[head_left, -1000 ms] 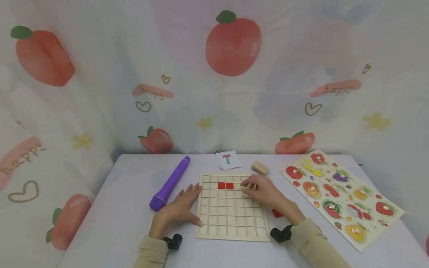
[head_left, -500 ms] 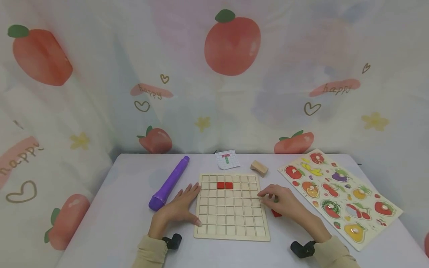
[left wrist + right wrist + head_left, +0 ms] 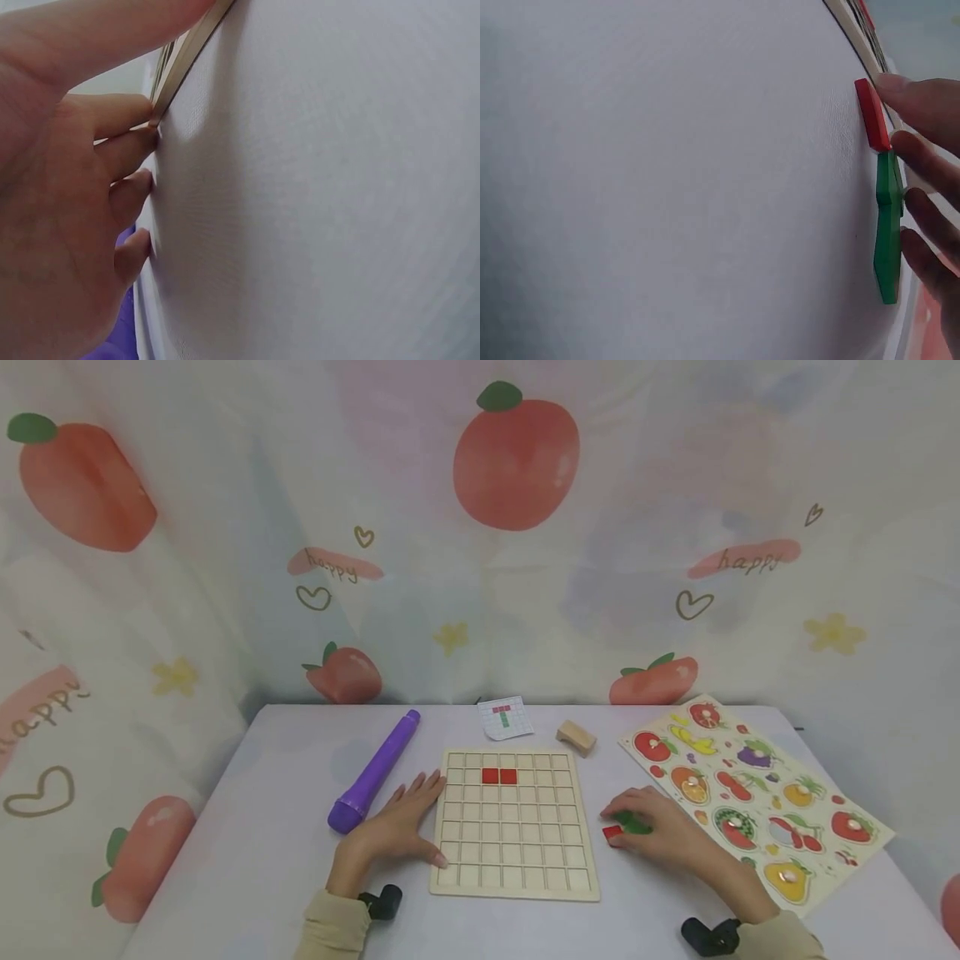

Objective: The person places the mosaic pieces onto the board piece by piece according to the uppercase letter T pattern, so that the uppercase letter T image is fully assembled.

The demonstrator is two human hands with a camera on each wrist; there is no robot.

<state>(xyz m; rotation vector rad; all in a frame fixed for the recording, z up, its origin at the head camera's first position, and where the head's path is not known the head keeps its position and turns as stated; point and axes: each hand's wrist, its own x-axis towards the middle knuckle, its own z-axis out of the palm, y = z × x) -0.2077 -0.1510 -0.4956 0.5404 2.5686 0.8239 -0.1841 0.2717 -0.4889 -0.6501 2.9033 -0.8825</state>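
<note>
A square wooden grid board (image 3: 512, 877) lies on the table, with two red square tiles (image 3: 499, 776) side by side in its second row from the far edge. My left hand (image 3: 397, 827) rests at the board's left side, fingers spread, thumb and fingertips at its edge. Right of the board, my right hand (image 3: 660, 827) is over a loose red tile (image 3: 612, 832) and green tiles (image 3: 633, 822). In the right wrist view, the thumb and forefinger are at the red tile (image 3: 873, 116), and the other fingers are close to the green tiles (image 3: 887, 240).
A purple toy microphone (image 3: 375, 772) lies left of the board. Behind it are a paper card (image 3: 506, 718) with a T pattern and a small wooden block (image 3: 576, 737). A fruit puzzle board (image 3: 757, 802) lies at the right, partly behind the right forearm.
My right hand has moved from the board's upper right, rightward and nearer, down to the loose tiles. The left hand stays at the board's edge. Both red tiles on the board stay put.
</note>
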